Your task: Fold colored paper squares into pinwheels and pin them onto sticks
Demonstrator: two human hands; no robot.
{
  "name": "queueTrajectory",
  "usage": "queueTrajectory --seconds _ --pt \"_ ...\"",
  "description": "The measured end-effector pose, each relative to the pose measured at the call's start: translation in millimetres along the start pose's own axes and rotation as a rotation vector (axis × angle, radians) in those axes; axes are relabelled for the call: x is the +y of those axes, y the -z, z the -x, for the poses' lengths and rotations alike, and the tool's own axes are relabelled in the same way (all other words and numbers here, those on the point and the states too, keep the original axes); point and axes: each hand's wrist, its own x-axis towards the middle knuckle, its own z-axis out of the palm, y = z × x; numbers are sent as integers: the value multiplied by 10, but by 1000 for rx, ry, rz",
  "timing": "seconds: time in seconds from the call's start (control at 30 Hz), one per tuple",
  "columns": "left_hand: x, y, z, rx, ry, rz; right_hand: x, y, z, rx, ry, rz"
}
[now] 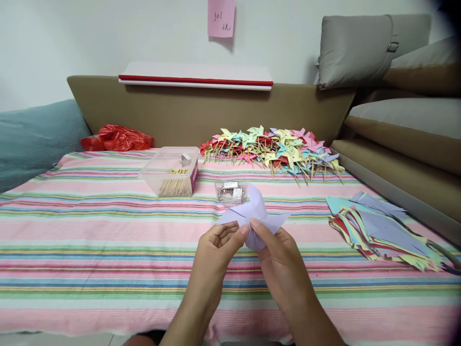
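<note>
A lavender paper pinwheel [256, 207] is held up in front of me, its corners folded in toward the middle. My left hand [224, 242] pinches its lower left side, the thumb near the centre. From the right, my right hand [275, 252] grips it too, with the thumb pressed on the folded middle. No stick shows on this pinwheel. Just behind it lies a clear bag of small dark metal pieces [230, 193], partly covered by a paper blade. Farther left is an open plastic box [169, 173] holding thin wooden sticks [176, 186].
A heap of colourful pinwheels on sticks [273, 149] lies at the back. To the right, scissors [441, 252] rest by a stack of cut paper sheets [385, 230]. A red plastic bag [118, 138] sits back left. Cushions [406, 120] border the right side of the striped cloth [108, 269].
</note>
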Motion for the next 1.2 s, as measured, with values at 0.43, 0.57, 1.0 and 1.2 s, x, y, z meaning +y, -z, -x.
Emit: queueTrajectory --seconds 0.43,0.57,1.0,1.2 --pt "-32 -8 3 109 -91 10 122 -71 49 31 0 104" --pt "-38 -4 6 109 -95 22 131 -51 46 -4 63 163" --pt "20 19 16 114 -124 -141 104 20 -2 -24 168 235" --pt "35 36 4 88 -87 -139 80 19 6 -2 141 200"
